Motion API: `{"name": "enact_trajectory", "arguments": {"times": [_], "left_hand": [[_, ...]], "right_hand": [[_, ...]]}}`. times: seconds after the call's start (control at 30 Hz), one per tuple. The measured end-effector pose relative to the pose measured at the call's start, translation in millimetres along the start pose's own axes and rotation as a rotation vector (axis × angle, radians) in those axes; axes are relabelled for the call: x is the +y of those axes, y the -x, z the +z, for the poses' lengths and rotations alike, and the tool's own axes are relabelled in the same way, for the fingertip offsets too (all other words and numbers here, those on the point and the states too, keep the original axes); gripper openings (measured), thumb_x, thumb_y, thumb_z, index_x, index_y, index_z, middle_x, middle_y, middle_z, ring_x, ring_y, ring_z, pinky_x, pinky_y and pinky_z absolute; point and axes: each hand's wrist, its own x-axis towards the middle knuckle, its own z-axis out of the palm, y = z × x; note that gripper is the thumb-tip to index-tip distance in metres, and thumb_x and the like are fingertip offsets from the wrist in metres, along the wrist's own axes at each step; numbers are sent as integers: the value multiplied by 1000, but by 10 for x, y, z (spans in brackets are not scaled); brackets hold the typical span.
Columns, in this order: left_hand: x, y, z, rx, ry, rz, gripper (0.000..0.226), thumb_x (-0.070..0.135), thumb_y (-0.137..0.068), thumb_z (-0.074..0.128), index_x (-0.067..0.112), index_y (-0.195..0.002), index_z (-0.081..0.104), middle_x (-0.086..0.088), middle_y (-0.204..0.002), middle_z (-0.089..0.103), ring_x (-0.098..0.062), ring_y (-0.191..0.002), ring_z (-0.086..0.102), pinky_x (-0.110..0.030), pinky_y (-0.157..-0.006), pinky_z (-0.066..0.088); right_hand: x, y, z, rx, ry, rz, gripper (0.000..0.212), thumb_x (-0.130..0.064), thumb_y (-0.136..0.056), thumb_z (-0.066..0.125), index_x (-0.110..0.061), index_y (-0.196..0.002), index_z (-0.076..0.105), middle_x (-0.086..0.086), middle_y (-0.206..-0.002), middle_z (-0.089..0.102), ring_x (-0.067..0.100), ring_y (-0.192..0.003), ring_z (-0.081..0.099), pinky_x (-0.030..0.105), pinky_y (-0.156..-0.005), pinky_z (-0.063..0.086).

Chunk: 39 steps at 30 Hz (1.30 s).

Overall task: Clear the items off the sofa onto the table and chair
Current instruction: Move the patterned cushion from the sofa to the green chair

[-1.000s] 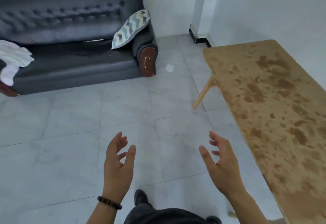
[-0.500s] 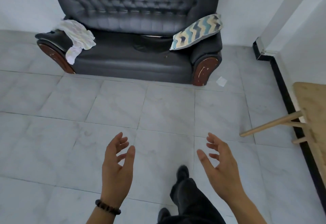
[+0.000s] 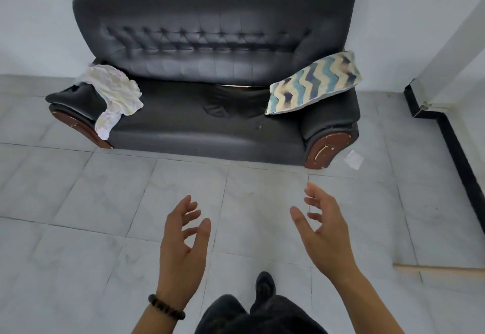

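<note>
Approach looks to be the step in hand: the person stands on the pale grey tiled floor (image 3: 78,202), facing the black buttoned leather sofa (image 3: 210,134) that sits against the white wall, and nothing has been picked up yet. Both items to clear lie on the sofa. A crumpled white cloth (image 3: 115,92) is draped over the armrest on the person's left, one end hanging down toward the seat front. A cushion with a blue and cream zigzag pattern (image 3: 315,84) leans tilted on the opposite armrest, its lower corner reaching over the seat.

The left hand (image 3: 183,244), with a dark beaded bracelet (image 3: 166,307) on its wrist, and the right hand (image 3: 325,231) are held out over the floor, well short of the sofa. Each has its fingers spread and loosely bent, palms turned inward, and each is empty.

The next move probably calls for stepping closer until one item is in reach. The cushion seems suited to a two-handed lift, while the limp cloth would need gathering so that it does not trail.

Neither table nor chair is plainly in view; only a pale wooden strip (image 3: 441,268) shows low at the right edge. A small white scrap (image 3: 353,159) lies on the floor beside the sofa.
</note>
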Motion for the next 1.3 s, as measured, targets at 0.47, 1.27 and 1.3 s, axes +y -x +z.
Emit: {"name": "enact_trajectory", "arguments": {"times": [0.47, 1.27, 1.3], "left_hand": [[-4, -3286, 863, -46, 73, -55, 42, 18, -92, 59, 28, -130, 44, 18, -120, 54, 8, -107, 54, -3, -74, 45], [107, -7002, 4874, -352, -25, -182, 36, 22, -94, 56, 31, -128, 46, 15, -126, 52, 4, -114, 52, -17, -89, 48], [-48, -7161, 5124, -355, -46, -197, 37, 23, -94, 56, 30, -129, 44, 16, -127, 47, 8, -114, 49, -20, -92, 47]], "right_hand": [[-200, -3144, 756, 4, 125, 52, 52, -34, -90, 65, -39, -136, 40, -14, -128, 53, 2, -114, 54, 20, -89, 49], [1853, -7320, 379, 151, 280, 319, 48, -40, -90, 66, -26, -134, 53, -5, -140, 45, 11, -131, 43, 41, -105, 45], [2043, -7541, 408, 176, 364, 303, 51, -45, -91, 65, -21, -134, 54, 2, -143, 44, 20, -136, 39, 47, -108, 39]]}}
